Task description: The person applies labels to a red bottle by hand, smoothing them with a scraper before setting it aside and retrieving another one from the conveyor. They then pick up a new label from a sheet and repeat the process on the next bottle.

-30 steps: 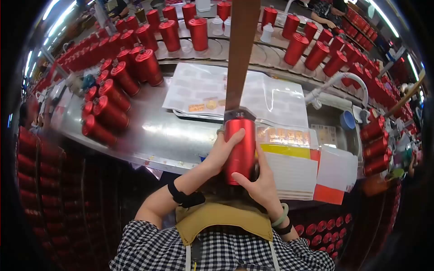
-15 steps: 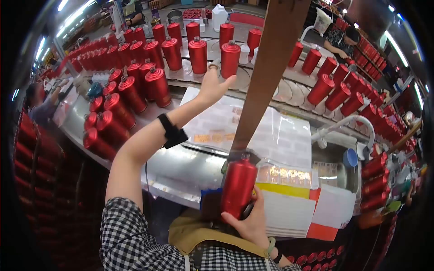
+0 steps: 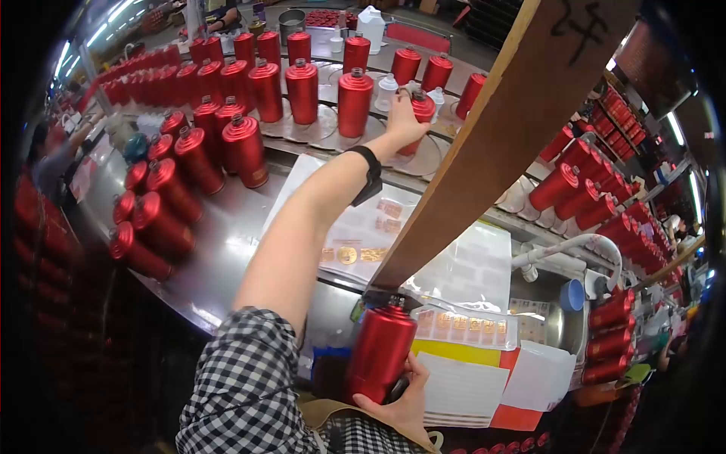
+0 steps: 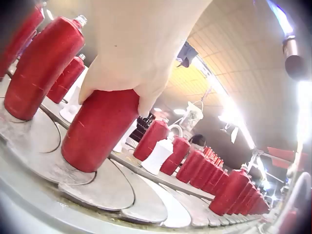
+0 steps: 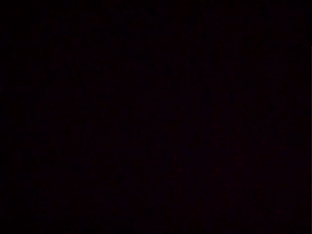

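The left hand [image 3: 405, 125] reaches out to the conveyor and grips the top of a red bottle [image 3: 423, 108]. In the left wrist view the hand [image 4: 131, 53] comes down over that bottle's [image 4: 100, 129] shoulder, fingers around it, and the bottle stands upright on a conveyor plate. Near the body, the right hand [image 3: 404, 401] holds a second red bottle [image 3: 382, 344] low down, with the thumb at its base; this bottle leans slightly, its neck near the lower end of a brown wooden post [image 3: 469, 151]. The right wrist view is black.
Red bottles stand in a group on the metal table [image 3: 219, 227] at left and along the conveyor [image 3: 325, 136]. Sticker sheets [image 3: 469, 257] and a striped card [image 3: 463, 390] lie at centre and right. A sink with a tap [image 3: 578, 242] and blue cup [image 3: 572, 296] is at right.
The left hand has left the bottle near the body and moved forward to take hold of one on the conveyor. The right hand still holds its bottle. The head view has shifted.
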A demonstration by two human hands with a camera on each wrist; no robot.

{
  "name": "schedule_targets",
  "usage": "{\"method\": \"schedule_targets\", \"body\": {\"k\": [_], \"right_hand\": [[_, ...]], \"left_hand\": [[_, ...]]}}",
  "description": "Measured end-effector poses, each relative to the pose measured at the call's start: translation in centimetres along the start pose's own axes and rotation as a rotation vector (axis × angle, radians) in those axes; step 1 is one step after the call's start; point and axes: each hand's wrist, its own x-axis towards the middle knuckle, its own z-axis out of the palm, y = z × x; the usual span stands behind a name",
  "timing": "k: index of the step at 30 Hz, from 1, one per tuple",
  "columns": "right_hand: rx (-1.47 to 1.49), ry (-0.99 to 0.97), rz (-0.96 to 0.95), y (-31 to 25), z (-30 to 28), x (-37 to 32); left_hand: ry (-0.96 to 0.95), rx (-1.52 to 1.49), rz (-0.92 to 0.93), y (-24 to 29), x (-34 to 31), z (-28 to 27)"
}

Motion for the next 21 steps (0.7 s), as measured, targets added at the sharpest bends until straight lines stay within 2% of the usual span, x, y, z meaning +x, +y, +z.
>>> {"method": "schedule_targets", "body": {"k": [3, 5, 6, 7, 9, 12, 13, 15, 18, 21], "right_hand": [[0.004, 0.022, -0.036, 0.8, 0.4, 0.3], [0.038, 0.078, -0.090, 0.9, 0.6, 0.2], [-0.018, 0.069, -0.063, 0.0, 0.3, 0.3], [-0.041, 0.085, -0.087, 0.3, 0.3, 0.3], [0.011, 0.027, -0.013, -0.8, 0.1, 0.3], [-0.012, 0.031, -0.045, -1.5, -0.1, 0.3], [-0.009, 0.040, -0.071, -1.6, -0.1, 0.2], [0.026, 0.048, -0.069, -1.9, -0.3, 0.1], [-0.042, 0.072, -0.145, -1.3, -0.1, 0.3], [0.004, 0.069, -0.098, -1.6, -0.2, 0.0]], "left_hand": [[0.036, -0.024, 0.021, 1.4, -3.4, -3.3], [-0.084, -0.104, -0.027, 6.0, -6.0, -11.5], [-0.192, -0.236, -0.007, 6.3, -6.0, -14.3], [-0.093, -0.205, 0.040, 7.7, -8.2, -17.5], [-0.181, -0.071, 0.001, 11.7, -11.4, -24.7], [-0.243, -0.226, -0.041, 12.1, -16.6, -31.1], [-0.256, -0.226, -0.062, 12.0, -18.4, -32.9], [-0.279, -0.250, -0.219, 12.5, -22.0, -35.7], [-0.216, -0.192, -0.215, 10.3, -26.5, -37.7], [-0.175, -0.103, -0.273, 7.9, -29.8, -38.4]]}}
